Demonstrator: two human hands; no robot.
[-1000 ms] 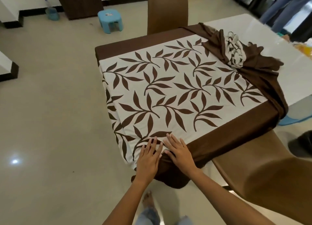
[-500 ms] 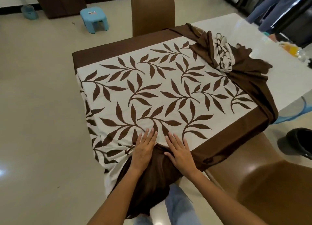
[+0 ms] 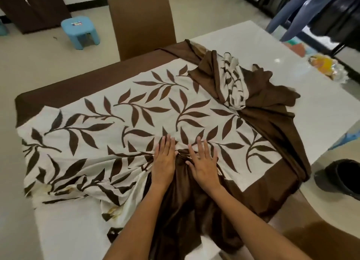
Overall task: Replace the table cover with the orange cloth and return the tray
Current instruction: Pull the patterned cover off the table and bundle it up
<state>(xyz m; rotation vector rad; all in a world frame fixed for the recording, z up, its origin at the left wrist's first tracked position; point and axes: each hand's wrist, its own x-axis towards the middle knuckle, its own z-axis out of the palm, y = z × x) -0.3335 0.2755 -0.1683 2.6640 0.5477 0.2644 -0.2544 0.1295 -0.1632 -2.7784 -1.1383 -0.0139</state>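
white glossy desk (image 3: 243,45) fills most of the view, bare at the far right and at the near left corner. cream cover (image 3: 136,113) with brown leaves and a brown border lies over the rest; far right corner folded back into a crumpled heap, near left part pulled up into wrinkles, near brown edge gathered into folds that hang off the desk toward the person. brown chair (image 3: 142,22) stands at the far side, pushed against the desk; second brown chair (image 3: 321,234) at the near right. dark cabinet (image 3: 33,8) against the far wall, blue stool (image 3: 80,31) on the floor beside it. black shoe (image 3: 341,178) on the floor to the right. yellow and orange bundle in clear wrap (image 3: 327,66) sits at the far right edge of the desk. left hand (image 3: 164,158) and right hand (image 3: 203,160) lie flat on the cover, side by side, fingers straight, palms pressing on the bunched fabric near the near edge. the hands do not touch each other.
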